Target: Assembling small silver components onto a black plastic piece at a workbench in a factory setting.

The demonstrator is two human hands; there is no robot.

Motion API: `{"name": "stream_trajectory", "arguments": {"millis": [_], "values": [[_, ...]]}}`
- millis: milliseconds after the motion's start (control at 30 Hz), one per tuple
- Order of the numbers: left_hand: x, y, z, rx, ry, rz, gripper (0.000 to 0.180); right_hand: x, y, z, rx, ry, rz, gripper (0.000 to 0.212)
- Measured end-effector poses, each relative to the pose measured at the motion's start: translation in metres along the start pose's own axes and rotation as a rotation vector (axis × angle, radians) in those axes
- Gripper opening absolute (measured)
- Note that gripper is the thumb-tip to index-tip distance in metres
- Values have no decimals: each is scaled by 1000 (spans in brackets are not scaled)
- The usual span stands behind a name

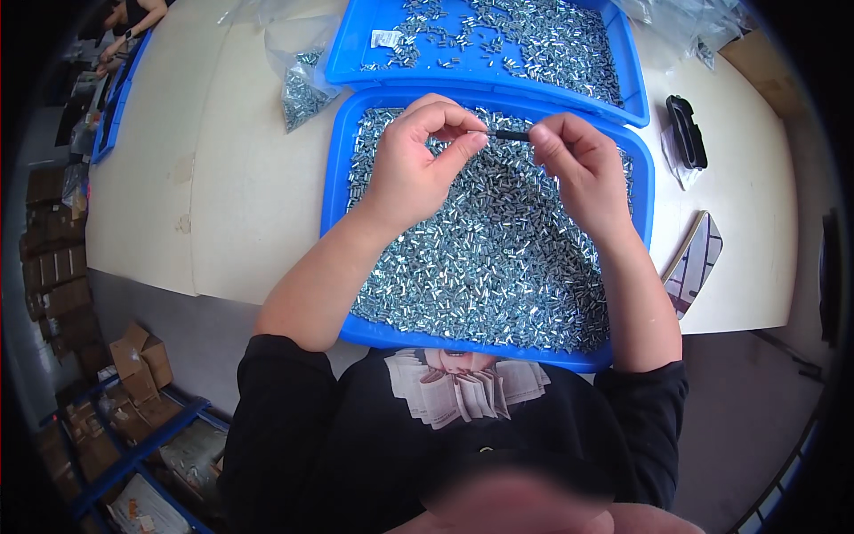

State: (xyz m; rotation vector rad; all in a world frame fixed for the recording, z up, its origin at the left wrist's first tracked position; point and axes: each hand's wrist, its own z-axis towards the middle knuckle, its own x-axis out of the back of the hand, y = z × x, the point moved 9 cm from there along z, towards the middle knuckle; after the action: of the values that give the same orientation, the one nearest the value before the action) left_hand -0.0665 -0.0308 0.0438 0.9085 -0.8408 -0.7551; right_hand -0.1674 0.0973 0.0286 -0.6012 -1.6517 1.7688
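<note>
Above the near blue tray (487,350), my two hands are raised close together. My right hand (587,169) pinches a thin black rod (511,135) between thumb and forefinger. The rod points left, and its tip reaches the fingertips of my left hand (414,165). Those fingers are closed in a pinch at the tip; whatever small piece they grip is too small to make out. Beneath both hands, small silvery metal cylinders (471,258) fill the near tray in a thick layer.
Behind stands a second blue tray (356,67), partly covered with similar pieces. Left of it lies a clear bag of pieces (304,93). On the right are a black case (686,132) and a phone (695,262). At far left, another person's hand (111,55) shows.
</note>
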Motion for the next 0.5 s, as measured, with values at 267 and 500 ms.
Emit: {"name": "stream_trajectory", "arguments": {"millis": [267, 500], "values": [[-1, 8, 2, -23, 25, 60, 6, -9, -5, -5, 114, 15, -93, 28], [-2, 4, -1, 22, -19, 78, 8, -15, -5, -6, 52, -58, -169, 21]]}}
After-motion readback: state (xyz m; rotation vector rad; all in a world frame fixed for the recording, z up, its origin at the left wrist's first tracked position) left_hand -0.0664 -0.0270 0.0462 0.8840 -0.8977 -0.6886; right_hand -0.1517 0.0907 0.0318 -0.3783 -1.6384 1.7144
